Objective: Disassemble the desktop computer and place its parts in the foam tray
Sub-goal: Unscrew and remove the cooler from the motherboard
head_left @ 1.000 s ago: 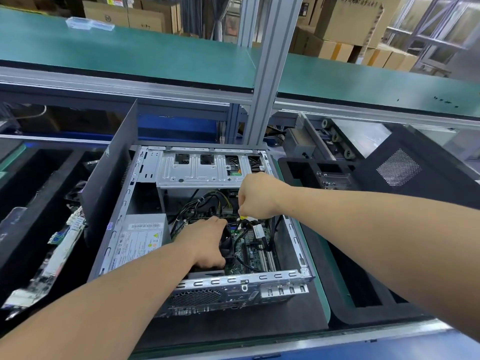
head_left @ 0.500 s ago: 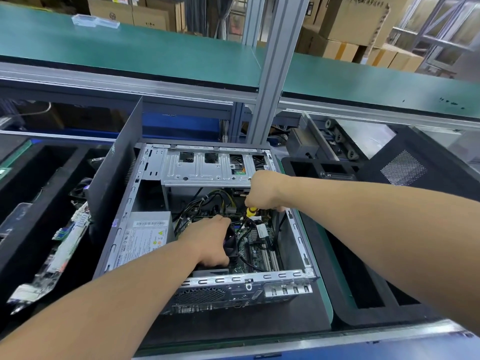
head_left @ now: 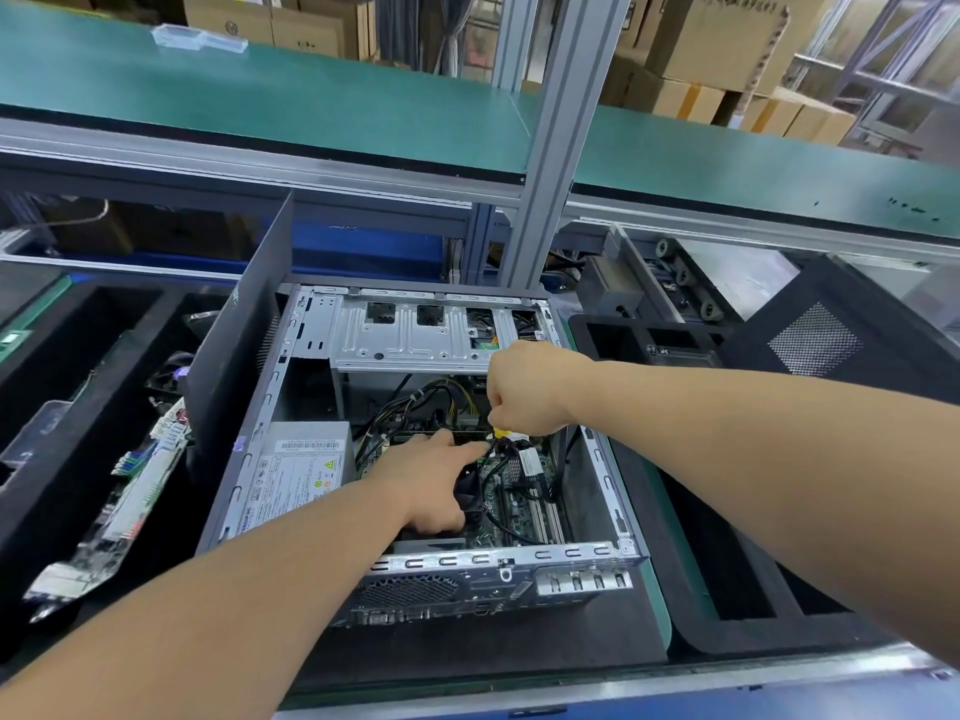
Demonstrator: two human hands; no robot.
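The open desktop case (head_left: 415, 563) lies on its side in the middle of the bench. Inside it, my left hand (head_left: 431, 480) lies over the black cooler fan (head_left: 467, 498), thumb round the near side and index finger stretched toward the cables. Just beyond, my right hand (head_left: 524, 389) is a fist gripping a yellow-handled tool (head_left: 501, 432) that points down at the motherboard (head_left: 519, 506). The grey power supply (head_left: 301, 470) sits in the case's left half. Black foam trays lie on the left (head_left: 62, 356) and on the right (head_left: 727, 605).
A black side panel (head_left: 244, 335) stands upright against the case's left edge. A circuit board (head_left: 130, 491) and a fan lie in the left tray. A black meshed cover (head_left: 831, 335) leans at the right. A metal post (head_left: 550, 148) and a green shelf rise behind.
My right fist with the yellow tool has shifted a little farther back in the case. My left index finger has stretched out toward the cables; the hand stays on the fan.
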